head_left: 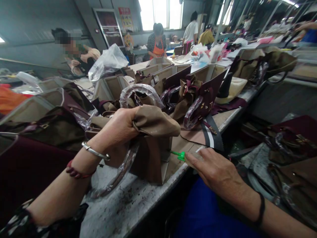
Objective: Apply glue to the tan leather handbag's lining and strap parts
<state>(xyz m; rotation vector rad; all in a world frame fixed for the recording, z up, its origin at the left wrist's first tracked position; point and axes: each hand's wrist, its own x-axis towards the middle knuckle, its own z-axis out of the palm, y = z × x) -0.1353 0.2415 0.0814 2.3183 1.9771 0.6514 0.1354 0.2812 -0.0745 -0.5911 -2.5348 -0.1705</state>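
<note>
My left hand [119, 127] is closed around the folded tan flap of a brown handbag [151, 155] that stands on the workbench [128, 201] in front of me. A clear plastic-wrapped handle [119, 175] hangs from the bag below my wrist. My right hand [213, 168] rests at the bench edge to the right of the bag, fingers closed on a small green tool [179, 155] whose tip points toward the bag's lower corner. Both wrists wear bracelets or a band.
Several brown and maroon handbags [198, 99] crowd the bench beyond, some wrapped in plastic. More bags lie at left [49, 122] and in a pile at right [292, 148]. Other people work at the back. A clear plastic bag [109, 61] sits far left.
</note>
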